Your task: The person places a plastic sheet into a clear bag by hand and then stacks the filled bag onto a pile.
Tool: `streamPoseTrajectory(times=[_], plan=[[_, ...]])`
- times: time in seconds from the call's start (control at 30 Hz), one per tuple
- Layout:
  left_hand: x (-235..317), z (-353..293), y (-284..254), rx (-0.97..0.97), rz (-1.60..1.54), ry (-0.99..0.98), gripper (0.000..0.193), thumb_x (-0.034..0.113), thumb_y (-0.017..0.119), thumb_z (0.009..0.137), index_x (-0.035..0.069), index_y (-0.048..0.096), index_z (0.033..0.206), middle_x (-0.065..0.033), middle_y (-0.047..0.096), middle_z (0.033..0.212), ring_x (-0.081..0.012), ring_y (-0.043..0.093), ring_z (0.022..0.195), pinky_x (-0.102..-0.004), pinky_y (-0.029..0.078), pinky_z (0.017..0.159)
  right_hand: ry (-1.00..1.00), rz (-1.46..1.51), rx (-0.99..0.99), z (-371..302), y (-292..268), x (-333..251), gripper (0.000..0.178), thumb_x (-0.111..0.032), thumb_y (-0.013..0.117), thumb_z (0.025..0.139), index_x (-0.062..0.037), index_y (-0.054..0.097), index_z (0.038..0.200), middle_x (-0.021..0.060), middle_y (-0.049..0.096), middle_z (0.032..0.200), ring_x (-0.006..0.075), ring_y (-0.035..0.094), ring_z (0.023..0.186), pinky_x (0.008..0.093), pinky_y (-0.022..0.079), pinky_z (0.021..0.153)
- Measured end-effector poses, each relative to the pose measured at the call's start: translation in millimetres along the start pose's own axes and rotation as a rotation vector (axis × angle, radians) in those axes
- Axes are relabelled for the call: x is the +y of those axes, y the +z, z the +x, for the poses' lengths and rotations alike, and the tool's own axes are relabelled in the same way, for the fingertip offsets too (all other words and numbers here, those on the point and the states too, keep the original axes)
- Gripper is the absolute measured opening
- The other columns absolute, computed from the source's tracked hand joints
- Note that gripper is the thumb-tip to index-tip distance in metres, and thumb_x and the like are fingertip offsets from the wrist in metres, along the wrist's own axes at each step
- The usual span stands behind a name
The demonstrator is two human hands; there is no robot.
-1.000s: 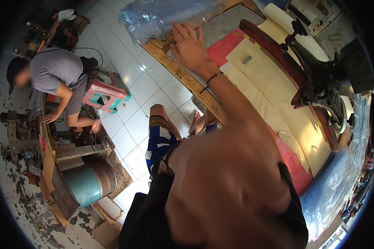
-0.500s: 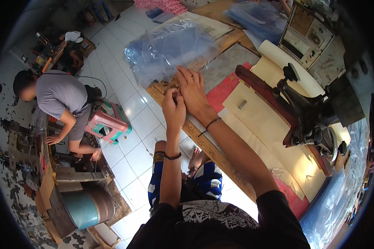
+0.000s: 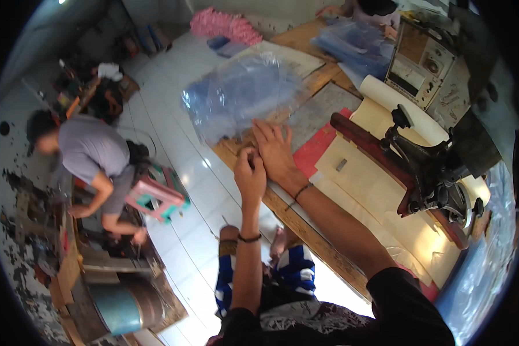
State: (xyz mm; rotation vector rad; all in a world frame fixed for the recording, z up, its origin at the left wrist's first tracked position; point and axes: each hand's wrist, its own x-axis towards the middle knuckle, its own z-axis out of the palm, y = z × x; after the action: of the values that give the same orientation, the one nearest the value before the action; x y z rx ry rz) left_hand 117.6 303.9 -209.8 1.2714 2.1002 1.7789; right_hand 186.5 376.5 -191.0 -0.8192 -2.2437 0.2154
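My left hand [image 3: 251,176] is at the wooden table's near edge, its fingers curled in together; whatever they may pinch is hidden. Right beside it, my right hand [image 3: 275,151] lies over the tabletop with fingers stretched out, its thumb side close to the left fingertips. Just beyond the right fingertips spreads a pile of clear bluish plastic sheets [image 3: 242,95], partly overhanging the table's left edge. The worn wooden edge [image 3: 288,212] runs beneath my right forearm.
A black press-like machine with a dark red bar [image 3: 375,154] stands over cream sheets [image 3: 357,181] and a red sheet [image 3: 316,151]. A control box [image 3: 424,66] is behind. Leftward, a person [image 3: 95,150] bends near a pink-and-green stool [image 3: 158,196]. Another person [image 3: 378,14] is at the far end.
The whole view has shifted, so the table and room appear lower and farther right. My hands keep much the same pose at the table edge. More of the far person shows.
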Motion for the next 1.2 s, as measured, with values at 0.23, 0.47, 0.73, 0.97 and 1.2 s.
streamPoseTrajectory(times=[0.23,0.47,0.73,0.97,1.2], plan=[[5,2,-2,0.052,-0.096,-0.022,0.023,0.017,0.055,0.096,0.001,0.057,0.112,-0.0117,0.066,0.085,-0.0245,0.062,0.075,-0.0366,0.049,0.072,-0.069,0.053,0.047,-1,-1,-5,0.051,-0.016,0.062,0.082,-0.0018,0.054,0.131,0.0070,0.048,0.142,0.0257,0.042,0.130,0.0540,0.022,0.110],[16,3,-8,-0.023,-0.067,-0.049,0.041,0.033,0.043,0.102,-0.002,0.058,0.118,-0.0237,0.068,0.107,-0.0386,0.065,0.102,-0.0453,0.048,0.085,-0.185,0.082,0.113,-9,-3,-9,0.041,-0.015,0.057,0.087,-0.0038,0.060,0.126,0.0062,0.053,0.137,0.0249,0.045,0.126,0.0485,0.024,0.110],[-10,6,-1,-0.083,-0.247,-0.020,0.063,0.046,0.028,0.103,-0.003,0.063,0.085,-0.0174,0.067,0.089,-0.0322,0.062,0.077,-0.0430,0.046,0.070,-0.279,0.058,0.256,-24,-61,-34,0.047,-0.006,0.067,0.079,-0.0049,0.061,0.126,0.0082,0.057,0.133,0.0275,0.050,0.120,0.0422,0.036,0.101],[-48,14,3,-0.103,-0.134,0.281,0.046,0.037,0.047,0.095,-0.001,0.060,0.075,-0.0139,0.062,0.070,-0.0288,0.057,0.066,-0.0428,0.043,0.063,-0.404,0.023,0.176,-109,-117,-51,0.048,-0.006,0.065,0.075,-0.0040,0.063,0.122,0.0075,0.055,0.132,0.0260,0.050,0.115,0.0404,0.039,0.098],[-11,11,-6,-0.185,0.249,0.218,0.038,0.033,0.053,0.087,-0.002,0.067,0.087,-0.0287,0.066,0.086,-0.0433,0.064,0.080,-0.0485,0.049,0.073,-0.362,0.075,0.007,-150,-107,-30,0.039,-0.012,0.065,0.079,-0.0092,0.067,0.119,0.0068,0.055,0.126,0.0262,0.051,0.111,0.0390,0.042,0.095]])
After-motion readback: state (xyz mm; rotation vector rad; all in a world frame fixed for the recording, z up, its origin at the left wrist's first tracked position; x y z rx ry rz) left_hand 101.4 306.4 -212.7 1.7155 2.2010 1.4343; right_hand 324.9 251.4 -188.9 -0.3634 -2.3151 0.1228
